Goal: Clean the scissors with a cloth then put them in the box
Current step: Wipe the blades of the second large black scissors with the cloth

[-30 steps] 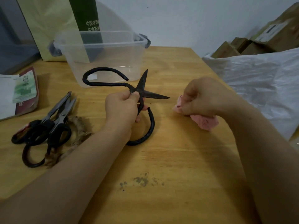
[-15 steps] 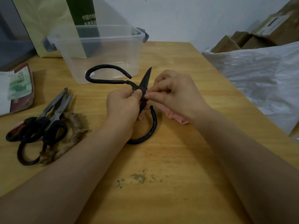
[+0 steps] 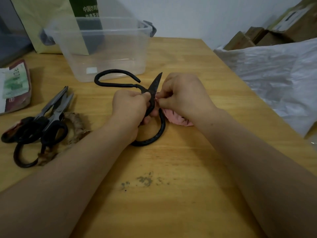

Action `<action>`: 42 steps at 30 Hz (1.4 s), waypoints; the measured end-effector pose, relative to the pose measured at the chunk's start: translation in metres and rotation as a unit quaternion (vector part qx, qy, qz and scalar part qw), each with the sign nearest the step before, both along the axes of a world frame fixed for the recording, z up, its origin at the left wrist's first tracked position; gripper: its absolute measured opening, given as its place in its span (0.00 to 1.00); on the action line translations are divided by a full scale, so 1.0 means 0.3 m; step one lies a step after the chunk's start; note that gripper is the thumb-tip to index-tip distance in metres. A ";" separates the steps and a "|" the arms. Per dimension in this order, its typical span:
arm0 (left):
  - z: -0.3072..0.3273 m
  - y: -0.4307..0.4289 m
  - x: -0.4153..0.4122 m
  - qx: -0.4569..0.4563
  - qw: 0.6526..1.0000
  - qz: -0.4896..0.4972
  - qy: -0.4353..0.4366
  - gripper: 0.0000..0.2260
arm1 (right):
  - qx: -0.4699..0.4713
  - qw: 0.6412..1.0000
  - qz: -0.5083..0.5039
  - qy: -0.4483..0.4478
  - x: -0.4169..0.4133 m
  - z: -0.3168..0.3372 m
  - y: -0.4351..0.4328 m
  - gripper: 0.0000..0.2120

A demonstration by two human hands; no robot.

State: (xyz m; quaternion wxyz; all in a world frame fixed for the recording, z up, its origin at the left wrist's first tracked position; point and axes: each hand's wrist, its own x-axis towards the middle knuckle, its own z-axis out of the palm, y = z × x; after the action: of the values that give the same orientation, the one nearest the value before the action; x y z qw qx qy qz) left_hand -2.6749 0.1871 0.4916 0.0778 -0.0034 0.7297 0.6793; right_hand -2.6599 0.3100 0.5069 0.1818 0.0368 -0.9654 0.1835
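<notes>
Black iron scissors [image 3: 155, 85] with big looped handles are spread open above the wooden table [image 3: 171, 194]. My left hand [image 3: 130, 107] grips them at the pivot. My right hand [image 3: 181, 95] holds a pink cloth [image 3: 175, 118] and pinches it against one blade right beside the pivot; that blade is hidden under the fingers. The other blade points up and away. The clear plastic box [image 3: 103, 47] stands just behind the scissors and looks empty.
Several more scissors [image 3: 42, 124] lie in a pile at the left on a twist of brown rope [image 3: 75, 124]. A paper packet [image 3: 15, 86] sits at the far left, a green bag [image 3: 51, 18] behind the box, white plastic sheeting [image 3: 274, 79] along the right edge.
My right hand came in from the right with the cloth and closed on the blade next to the pivot. My left hand kept its grip on the scissors.
</notes>
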 end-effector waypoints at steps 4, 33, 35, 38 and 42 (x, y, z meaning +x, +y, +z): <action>0.001 0.005 0.011 0.006 1.000 -0.010 -0.002 0.11 | -0.048 0.998 -0.024 -0.030 0.006 0.001 0.022 0.02; 0.003 -0.007 -0.007 0.027 0.999 -0.006 -0.016 0.09 | -0.017 0.999 -0.010 0.047 0.018 -0.015 0.046 0.03; 0.000 -0.006 -0.009 0.027 1.000 -0.007 -0.014 0.09 | -0.007 0.999 0.011 0.048 0.003 -0.018 0.025 0.03; -0.001 -0.004 -0.007 0.026 1.000 -0.014 -0.011 0.10 | -0.038 0.999 -0.020 0.030 -0.003 -0.022 0.059 0.02; 0.003 -0.004 -0.002 0.019 1.000 -0.016 -0.017 0.10 | -0.067 0.996 -0.065 0.002 0.014 -0.024 0.105 0.02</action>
State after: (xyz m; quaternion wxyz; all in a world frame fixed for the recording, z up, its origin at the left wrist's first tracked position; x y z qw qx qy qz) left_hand -2.6756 0.1858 0.4926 0.1012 -0.0020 0.7149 0.6919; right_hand -2.6556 0.3414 0.4998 0.1970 -0.0376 -0.9509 0.2358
